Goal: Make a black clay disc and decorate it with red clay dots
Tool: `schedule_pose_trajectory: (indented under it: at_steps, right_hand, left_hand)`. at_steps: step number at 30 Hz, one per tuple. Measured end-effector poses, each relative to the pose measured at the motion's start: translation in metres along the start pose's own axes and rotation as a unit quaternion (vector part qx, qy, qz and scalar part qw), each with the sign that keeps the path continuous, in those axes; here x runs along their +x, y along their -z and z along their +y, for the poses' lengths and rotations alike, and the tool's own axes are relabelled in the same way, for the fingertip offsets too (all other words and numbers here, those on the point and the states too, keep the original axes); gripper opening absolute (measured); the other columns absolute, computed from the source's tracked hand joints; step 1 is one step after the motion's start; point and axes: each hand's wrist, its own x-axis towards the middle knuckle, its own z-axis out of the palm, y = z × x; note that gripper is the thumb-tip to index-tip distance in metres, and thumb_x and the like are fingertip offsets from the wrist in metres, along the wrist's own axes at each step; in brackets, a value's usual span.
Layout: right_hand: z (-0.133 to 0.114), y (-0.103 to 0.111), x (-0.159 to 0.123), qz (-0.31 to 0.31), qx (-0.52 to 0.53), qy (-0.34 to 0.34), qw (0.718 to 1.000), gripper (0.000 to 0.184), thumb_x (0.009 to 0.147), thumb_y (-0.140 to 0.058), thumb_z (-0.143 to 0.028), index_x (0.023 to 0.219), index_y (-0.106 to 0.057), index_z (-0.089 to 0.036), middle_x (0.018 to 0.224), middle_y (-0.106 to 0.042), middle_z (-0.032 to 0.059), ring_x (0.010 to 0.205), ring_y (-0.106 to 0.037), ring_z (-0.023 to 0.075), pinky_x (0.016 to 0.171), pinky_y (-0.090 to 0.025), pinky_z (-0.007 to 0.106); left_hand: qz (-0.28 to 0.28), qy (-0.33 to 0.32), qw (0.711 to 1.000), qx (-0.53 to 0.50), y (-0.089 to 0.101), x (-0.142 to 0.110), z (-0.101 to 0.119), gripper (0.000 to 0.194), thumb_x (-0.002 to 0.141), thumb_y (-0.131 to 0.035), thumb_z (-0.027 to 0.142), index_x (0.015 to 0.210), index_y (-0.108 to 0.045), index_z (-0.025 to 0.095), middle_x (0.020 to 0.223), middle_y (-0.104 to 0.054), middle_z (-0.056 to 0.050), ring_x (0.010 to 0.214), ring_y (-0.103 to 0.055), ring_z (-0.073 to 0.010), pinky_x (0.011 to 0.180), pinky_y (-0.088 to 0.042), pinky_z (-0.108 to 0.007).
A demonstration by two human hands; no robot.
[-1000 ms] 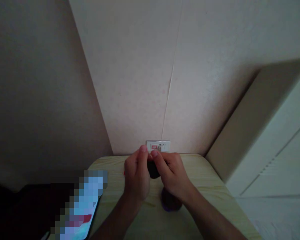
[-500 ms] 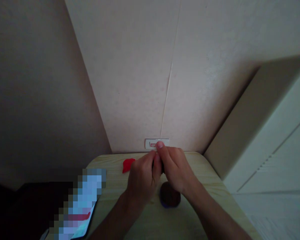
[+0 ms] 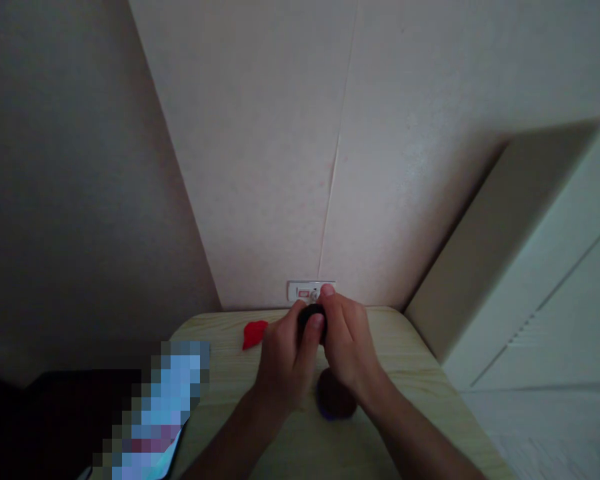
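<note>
Above the wooden table, my left hand (image 3: pixel 285 350) is closed around a small black rounded lump (image 3: pixel 311 313), its thumb pressed on the near face. My right hand (image 3: pixel 349 333) wraps the lump's right side, thumb pointing up. The lump's material cannot be made out, and much of it is hidden by fingers. Below my right wrist a dark brown round object (image 3: pixel 336 395) with a bluish lower edge lies on the table, partly covered by the wrist. To the left of my left hand lies a bright red, pointed flat piece (image 3: pixel 255 335).
The light wooden table (image 3: pixel 220 400) has rounded far corners and meets the wall. A white wall socket (image 3: pixel 294 291) sits just behind my hands. At the left edge lies a lit, pixelated screen device (image 3: pixel 175 387). A pale cabinet (image 3: pixel 530 267) stands on the right.
My fingers have shifted, so the black lump now shows between my hands; before, it was almost wholly covered. The right thumb has moved slightly right. The view has shifted a little.
</note>
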Motion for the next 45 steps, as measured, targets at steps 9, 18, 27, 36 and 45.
schedule_pose_trajectory:
  at_steps: [9, 18, 27, 36, 45]
  right_hand:
    - [-0.004, 0.023, 0.013, -0.116, -0.086, -0.002, 0.990, 0.069, 0.104, -0.032, -0.062, 0.057, -0.060, -0.019, 0.051, -0.053, 0.0005, 0.052, -0.049, 0.0141, 0.054, -0.033, 0.027]
    - [-0.001, 0.024, 0.015, -0.101, -0.082, 0.053, 0.990, 0.053, 0.095, -0.057, -0.058, 0.064, -0.062, -0.016, 0.058, -0.053, -0.0025, 0.056, -0.046, 0.0110, 0.054, -0.034, 0.024]
    - [-0.001, 0.028, 0.020, -0.134, -0.011, 0.001, 0.991, 0.051, 0.102, -0.048, -0.051, 0.067, -0.063, -0.017, 0.059, -0.055, -0.0022, 0.056, -0.049, 0.0120, 0.055, -0.036, 0.025]
    - [-0.003, 0.025, 0.014, -0.066, -0.161, 0.091, 0.981, 0.057, 0.103, -0.046, -0.054, 0.066, -0.067, -0.016, 0.057, -0.060, 0.0005, 0.054, -0.053, 0.0127, 0.056, -0.035, 0.026]
    - [0.005, 0.012, 0.008, 0.050, -0.141, 0.145, 0.978, 0.055, 0.106, -0.040, -0.042, 0.061, -0.060, -0.018, 0.055, -0.056, 0.0021, 0.053, -0.051, 0.0142, 0.056, -0.040, 0.027]
  left_hand:
    - [-0.017, -0.106, 0.991, 0.084, 0.008, 0.008, -0.003, 0.005, 0.098, -0.049, 0.021, 0.094, -0.052, 0.022, 0.089, -0.068, -0.005, 0.079, -0.067, -0.0198, 0.068, -0.050, -0.029]
    - [0.015, -0.066, 0.998, -0.014, 0.008, 0.009, 0.001, 0.010, 0.095, -0.062, 0.022, 0.086, -0.058, 0.021, 0.083, -0.063, -0.001, 0.076, -0.064, -0.0161, 0.071, -0.052, -0.027]
    - [0.053, -0.205, 0.973, 0.093, 0.007, 0.012, 0.000, 0.013, 0.090, -0.064, 0.008, 0.092, -0.068, 0.021, 0.092, -0.068, -0.004, 0.085, -0.068, -0.0177, 0.078, -0.056, -0.029]
    - [0.092, -0.076, 0.993, 0.012, 0.004, 0.006, 0.002, 0.033, 0.079, -0.076, 0.012, 0.107, -0.061, 0.024, 0.098, -0.075, -0.002, 0.091, -0.072, -0.0186, 0.085, -0.058, -0.031]
    - [0.056, 0.274, 0.813, -0.510, -0.012, 0.012, 0.015, 0.036, 0.093, -0.050, 0.048, 0.094, -0.066, 0.016, 0.104, -0.072, -0.013, 0.102, -0.071, -0.0260, 0.090, -0.059, -0.043]
